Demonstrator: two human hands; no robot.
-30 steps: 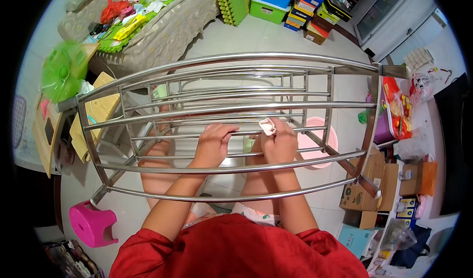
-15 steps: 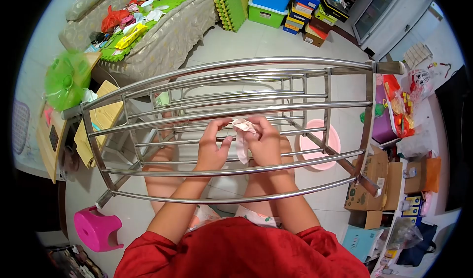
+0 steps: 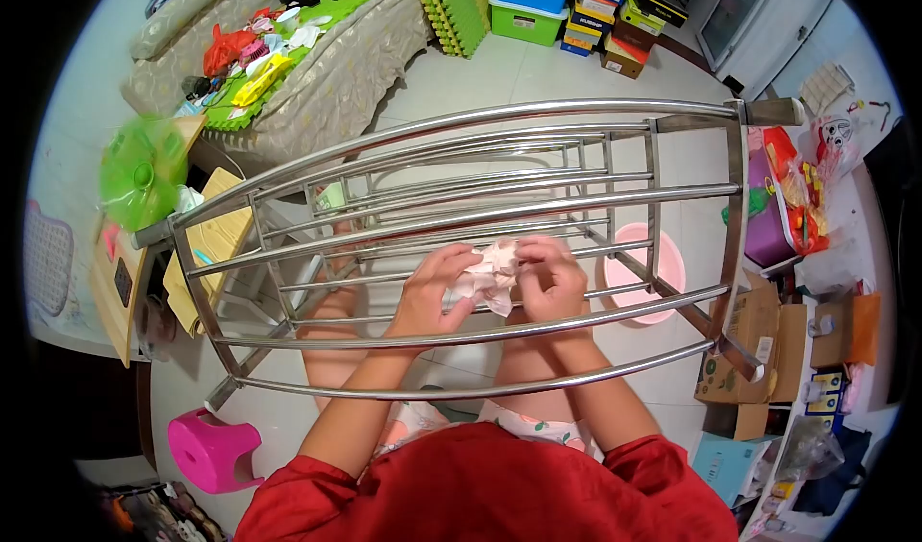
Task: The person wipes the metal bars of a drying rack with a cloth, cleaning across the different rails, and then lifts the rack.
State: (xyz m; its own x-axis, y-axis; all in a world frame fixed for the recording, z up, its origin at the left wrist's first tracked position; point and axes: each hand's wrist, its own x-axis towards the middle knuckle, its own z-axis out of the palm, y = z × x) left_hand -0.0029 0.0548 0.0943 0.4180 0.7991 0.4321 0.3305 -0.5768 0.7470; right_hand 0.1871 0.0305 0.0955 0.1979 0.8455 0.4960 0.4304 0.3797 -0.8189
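A crumpled pale pink cloth is held between my two hands, in the middle of a metal rack lying across my lap. My left hand has its fingers and thumb closed on the cloth's left side. My right hand pinches the cloth's right side with curled fingers. Both forearms pass beneath the rack's nearest bars, and other bars run beyond and below the hands.
A pink basin is on the floor to the right, beyond the rack's bars. A magenta stool stands at lower left. Cardboard boxes and a purple bin line the right side. A cluttered bed is at upper left.
The cloth is bunched up and spread between the hands instead of hanging down. My right hand has curled more. The view has shifted, so the rack and room appear slightly further right.
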